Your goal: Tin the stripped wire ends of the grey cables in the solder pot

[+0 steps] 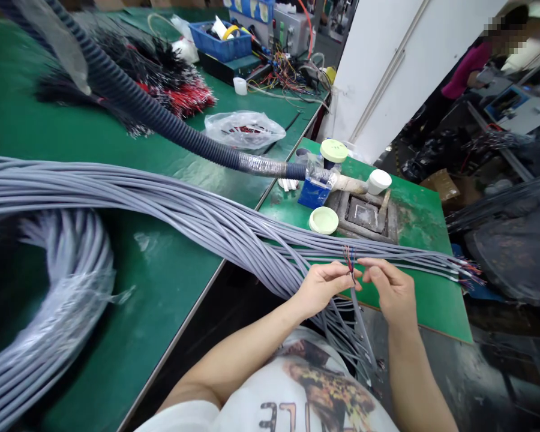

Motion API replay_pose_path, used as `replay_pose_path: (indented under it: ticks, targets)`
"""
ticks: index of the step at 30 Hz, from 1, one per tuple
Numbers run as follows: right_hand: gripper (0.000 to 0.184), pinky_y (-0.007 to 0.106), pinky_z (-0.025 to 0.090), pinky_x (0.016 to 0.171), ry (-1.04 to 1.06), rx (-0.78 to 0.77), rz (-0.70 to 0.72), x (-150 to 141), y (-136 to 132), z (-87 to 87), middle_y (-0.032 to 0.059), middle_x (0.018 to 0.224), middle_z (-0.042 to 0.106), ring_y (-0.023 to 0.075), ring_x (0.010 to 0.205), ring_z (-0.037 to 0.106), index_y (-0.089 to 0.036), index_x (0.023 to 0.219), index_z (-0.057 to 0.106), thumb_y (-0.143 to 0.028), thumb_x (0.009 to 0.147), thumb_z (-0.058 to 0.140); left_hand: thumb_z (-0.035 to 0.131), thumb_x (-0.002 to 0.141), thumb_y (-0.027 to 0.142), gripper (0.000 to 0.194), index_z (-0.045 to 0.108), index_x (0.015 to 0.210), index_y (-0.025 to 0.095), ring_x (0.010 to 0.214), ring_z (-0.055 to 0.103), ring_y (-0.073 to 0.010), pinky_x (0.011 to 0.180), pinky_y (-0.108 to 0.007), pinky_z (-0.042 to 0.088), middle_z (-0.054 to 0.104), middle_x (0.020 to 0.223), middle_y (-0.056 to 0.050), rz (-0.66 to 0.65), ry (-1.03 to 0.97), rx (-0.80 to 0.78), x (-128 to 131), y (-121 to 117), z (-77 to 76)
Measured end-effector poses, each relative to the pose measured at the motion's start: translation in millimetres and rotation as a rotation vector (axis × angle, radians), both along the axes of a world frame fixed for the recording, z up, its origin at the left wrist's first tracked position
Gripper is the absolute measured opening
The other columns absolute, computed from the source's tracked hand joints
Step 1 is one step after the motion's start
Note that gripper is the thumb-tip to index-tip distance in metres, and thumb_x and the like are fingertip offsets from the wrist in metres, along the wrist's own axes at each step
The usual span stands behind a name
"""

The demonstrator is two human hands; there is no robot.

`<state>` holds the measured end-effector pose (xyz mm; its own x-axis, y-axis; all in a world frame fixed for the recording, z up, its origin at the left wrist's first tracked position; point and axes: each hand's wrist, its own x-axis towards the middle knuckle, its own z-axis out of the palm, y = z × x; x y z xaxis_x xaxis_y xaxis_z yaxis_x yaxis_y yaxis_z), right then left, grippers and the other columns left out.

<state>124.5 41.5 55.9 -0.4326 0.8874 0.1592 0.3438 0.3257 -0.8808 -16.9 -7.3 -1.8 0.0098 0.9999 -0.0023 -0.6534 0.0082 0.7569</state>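
Note:
My left hand [321,288] is closed, its thumb and fingers pinching the stripped end of a grey cable. Several thin coloured wires [350,259] fan upward from that end, and the grey cable [360,321] hangs below. To the right of the wires, my right hand [391,291] has its thumb and index finger drawn together close to them; whether a wire is between the fingertips is too small to tell. Just beyond both hands runs a long bundle of grey cables [198,210], whose stripped ends [470,270] lie at the right of the green board.
A square metal pot [364,213] sits on the green board [425,213] beneath a ribbed hose nozzle [351,183]. Nearby stand a shallow pale dish [323,221] and a white tub [380,181]. Coiled cables [78,282] lie left. A person [461,75] is in the background.

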Motion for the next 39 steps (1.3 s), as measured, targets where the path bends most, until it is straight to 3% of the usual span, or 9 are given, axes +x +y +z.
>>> replay_pose_path:
  ticks: [3, 8, 16, 23, 27, 29, 32, 35, 39]
  targets:
    - [0.012, 0.029, 0.045, 0.069, -0.089, 0.126, 0.101, -0.5, 11.1, 12.1, 0.0019, 0.078, 0.062, 0.0150, 0.073, 0.058, -0.021, 0.083, 0.070, -0.028, 0.085, 0.061, 0.070, 0.077, 0.036, 0.022, 0.076, 0.080, 0.015, 0.078, 0.059, -0.0159, 0.075, -0.029, 0.047, 0.064, 0.082, -0.005, -0.032, 0.144, 0.039, 0.2, -2.8, -2.8]
    - [0.017, 0.026, 0.042, 0.063, -0.124, 0.115, 0.172, -15.4, 9.9, 19.1, -0.0002, 0.067, 0.057, 0.0126, 0.066, 0.054, -0.018, 0.065, 0.064, -0.022, 0.081, 0.063, 0.071, 0.077, 0.036, 0.020, 0.076, 0.080, 0.016, 0.083, 0.055, -0.0173, 0.083, -0.031, 0.042, 0.061, 0.079, -0.005, 0.003, 0.262, 0.098, 4.9, -5.6, -10.1]
    - [0.025, 0.023, 0.029, 0.040, 0.389, -0.328, 0.045, -30.1, 8.2, -9.1, -0.0010, 0.056, 0.047, 0.0093, 0.048, 0.041, -0.017, 0.055, 0.065, -0.023, 0.078, 0.057, 0.066, 0.081, 0.038, 0.025, 0.076, 0.079, 0.016, 0.077, 0.049, -0.0152, 0.078, -0.029, 0.039, 0.057, 0.073, -0.004, -0.026, 0.378, 0.124, -4.0, -12.9, -13.4]
    - [0.023, 0.028, 0.036, 0.052, 0.620, -0.479, -0.090, -38.5, 16.5, -15.6, -0.0002, 0.055, 0.043, 0.0127, 0.055, 0.042, -0.018, 0.051, 0.060, -0.026, 0.071, 0.053, 0.071, 0.076, 0.041, 0.028, 0.072, 0.074, 0.013, 0.069, 0.054, -0.0136, 0.069, -0.027, 0.042, 0.062, 0.070, -0.004, -0.089, 0.103, 0.059, -4.7, -1.6, 3.0]
    - [0.030, 0.027, 0.036, 0.052, 0.763, -0.360, -0.145, -14.6, 40.1, -2.3, -0.0039, 0.051, 0.031, 0.0107, 0.050, 0.033, -0.020, 0.049, 0.049, -0.032, 0.077, 0.054, 0.074, 0.073, 0.038, 0.029, 0.072, 0.080, 0.011, 0.063, 0.057, -0.0126, 0.067, -0.026, 0.043, 0.066, 0.066, -0.005, -0.206, -0.018, -0.019, 0.5, -6.0, -3.8]
    - [0.030, 0.027, 0.039, 0.057, 0.725, -0.265, -0.098, 1.9, 49.6, 2.7, -0.0044, 0.051, 0.033, 0.0103, 0.051, 0.035, -0.021, 0.053, 0.054, -0.035, 0.080, 0.055, 0.074, 0.074, 0.037, 0.028, 0.071, 0.083, 0.010, 0.060, 0.059, -0.0130, 0.066, -0.027, 0.044, 0.067, 0.064, -0.005, -0.230, -0.096, -0.076, 2.2, -11.9, -12.5]
    - [0.013, 0.028, 0.040, 0.060, 0.444, -0.344, 0.111, 16.4, 50.4, 1.1, -0.0010, 0.058, 0.052, 0.0125, 0.060, 0.047, -0.019, 0.067, 0.069, -0.032, 0.070, 0.071, 0.075, 0.073, 0.035, 0.027, 0.069, 0.082, 0.011, 0.053, 0.060, -0.0133, 0.064, -0.029, 0.046, 0.066, 0.061, -0.003, -0.256, -0.224, -0.108, 3.5, -17.6, -21.7]
    - [0.030, 0.028, 0.040, 0.059, 0.177, -0.473, 0.389, 11.7, 40.2, -7.4, 0.0026, 0.070, 0.063, 0.0145, 0.064, 0.052, -0.018, 0.089, 0.076, -0.037, 0.066, 0.077, 0.077, 0.071, 0.035, 0.028, 0.069, 0.081, 0.010, 0.050, 0.060, -0.0131, 0.062, -0.029, 0.046, 0.065, 0.060, -0.003, -0.320, -0.274, -0.097, 5.2, -17.5, -21.8]
    - [0.020, 0.029, 0.039, 0.057, 0.303, -0.374, 0.343, -8.1, 28.2, -15.6, 0.0015, 0.059, 0.058, 0.0145, 0.060, 0.049, -0.022, 0.076, 0.078, -0.040, 0.070, 0.073, 0.078, 0.069, 0.038, 0.033, 0.069, 0.081, 0.009, 0.049, 0.059, -0.0125, 0.057, -0.027, 0.045, 0.064, 0.058, -0.004, -0.353, -0.259, -0.139, 6.7, -17.1, -17.6]
